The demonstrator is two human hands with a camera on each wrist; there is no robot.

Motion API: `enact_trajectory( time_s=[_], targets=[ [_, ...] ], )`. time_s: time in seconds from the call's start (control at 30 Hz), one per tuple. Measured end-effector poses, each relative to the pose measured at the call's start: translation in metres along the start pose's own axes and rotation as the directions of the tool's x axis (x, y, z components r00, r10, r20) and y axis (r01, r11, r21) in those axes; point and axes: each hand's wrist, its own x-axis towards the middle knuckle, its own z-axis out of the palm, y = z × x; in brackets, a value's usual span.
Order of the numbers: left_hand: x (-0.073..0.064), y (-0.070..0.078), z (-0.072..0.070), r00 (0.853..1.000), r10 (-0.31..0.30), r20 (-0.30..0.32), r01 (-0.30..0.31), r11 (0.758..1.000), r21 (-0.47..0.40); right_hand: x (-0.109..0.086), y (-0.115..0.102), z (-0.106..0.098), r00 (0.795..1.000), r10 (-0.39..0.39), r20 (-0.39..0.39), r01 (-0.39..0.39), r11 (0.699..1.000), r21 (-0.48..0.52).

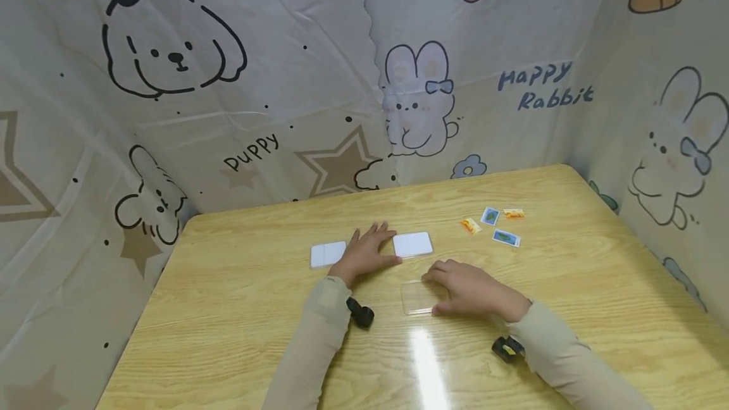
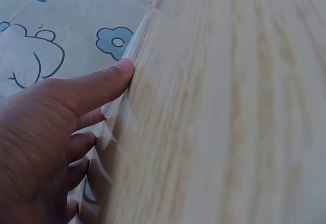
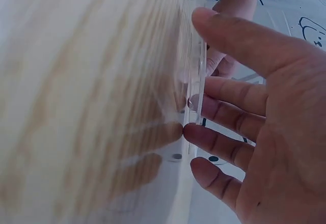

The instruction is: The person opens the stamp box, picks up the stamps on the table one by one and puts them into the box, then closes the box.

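Observation:
In the head view my left hand (image 1: 367, 253) reaches over the table between two white rectangular cards. Its thumb and forefinger grip the left end of the right-hand white card (image 1: 414, 244). The left wrist view has the thumb (image 2: 114, 76) against that card's thin edge. The other white card (image 1: 326, 255) lies left of the same hand, partly behind it. My right hand (image 1: 469, 290) holds a clear flat plastic case (image 1: 417, 299), thumb on its near edge and fingers at the far edge. From the right wrist, the clear case (image 3: 199, 71) appears edge-on, low over the tabletop.
Toward the back right of the wooden table (image 1: 239, 334) lie several small printed pieces: two orange, including one piece (image 1: 470, 226), and two blue-green, including another piece (image 1: 506, 238). A cartoon-printed cloth (image 1: 319, 81) hangs behind the table and along both sides.

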Motion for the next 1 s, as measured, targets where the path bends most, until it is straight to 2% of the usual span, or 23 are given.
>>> enact_trajectory(
  time_s=[0.17, 0.53, 0.73, 0.87, 1.0],
  targets=[
    [-0.001, 0.001, -0.002, 1.0, -0.003, -0.005, 0.002, 1.0, -0.009, 0.002, 0.0, 0.001, 1.0, 0.005, 0.001, -0.005, 1.0, -0.006],
    [-0.002, -0.002, -0.001, 1.0, -0.014, 0.001, 0.014, 1.0, -0.006, 0.002, 0.002, 0.002, 0.999, 0.045, 0.002, -0.045, 0.996, 0.083],
    [-0.005, -0.006, -0.002, 1.0, -0.013, -0.008, 0.013, 0.999, -0.037, 0.001, 0.001, 0.001, 0.998, 0.055, -0.021, -0.053, 0.992, 0.112],
    [-0.011, -0.009, -0.008, 1.0, -0.004, -0.022, 0.003, 0.998, -0.064, 0.003, 0.0, 0.0, 0.998, 0.058, -0.037, -0.053, 0.991, 0.123],
    [-0.019, -0.015, -0.02, 0.999, 0.007, -0.047, -0.011, 0.996, -0.089, 0.009, 0.0, -0.004, 0.997, 0.061, -0.053, -0.05, 0.983, 0.176]
  ],
)
